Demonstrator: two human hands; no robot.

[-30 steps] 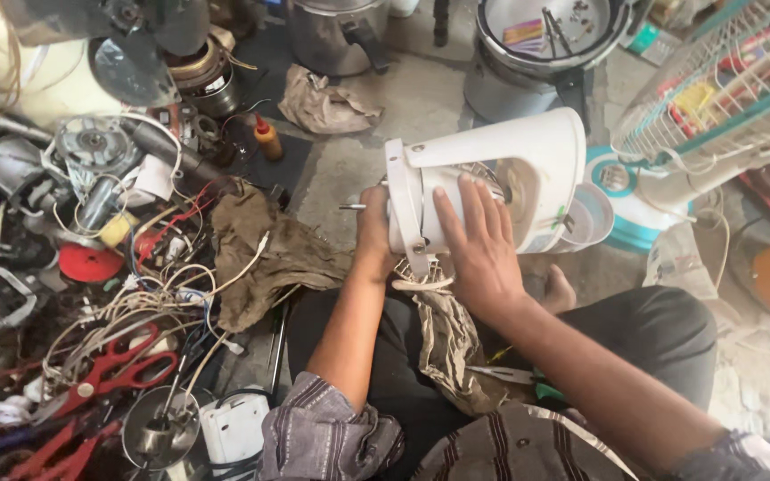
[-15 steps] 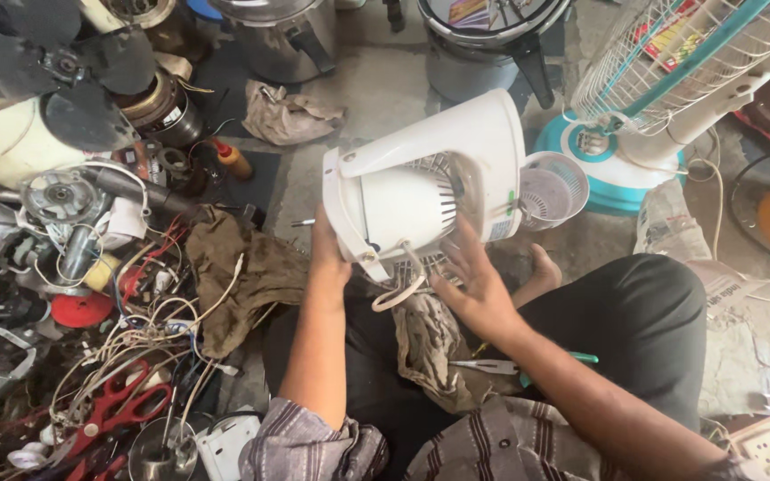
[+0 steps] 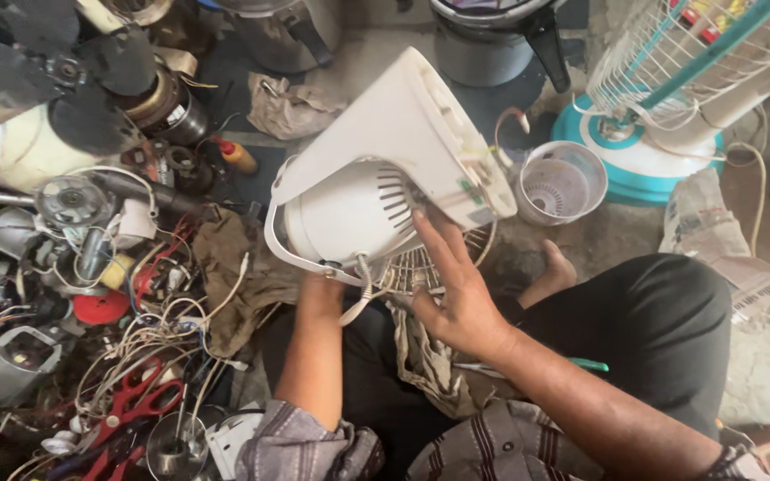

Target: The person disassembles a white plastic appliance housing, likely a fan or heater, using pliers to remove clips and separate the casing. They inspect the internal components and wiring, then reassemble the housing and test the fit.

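Observation:
A white fan body with a rounded motor housing and a flat stand is tilted above my lap. My left hand grips it from below at the rim of the housing; most of the hand is hidden behind the fan. My right hand lies with fingers spread against the housing's right side and the wire grille under it. A thin white cord hangs from the fan between my hands.
A heap of motors, wires and red scissors fills the left. A brown rag lies beside my left arm. A small white cup-shaped part and a standing fan with a teal base stand at the right. Pots stand at the back.
The fan body has been turned and tipped, so its stand now points up and away. My right hand slid from the front of the housing to its lower right side.

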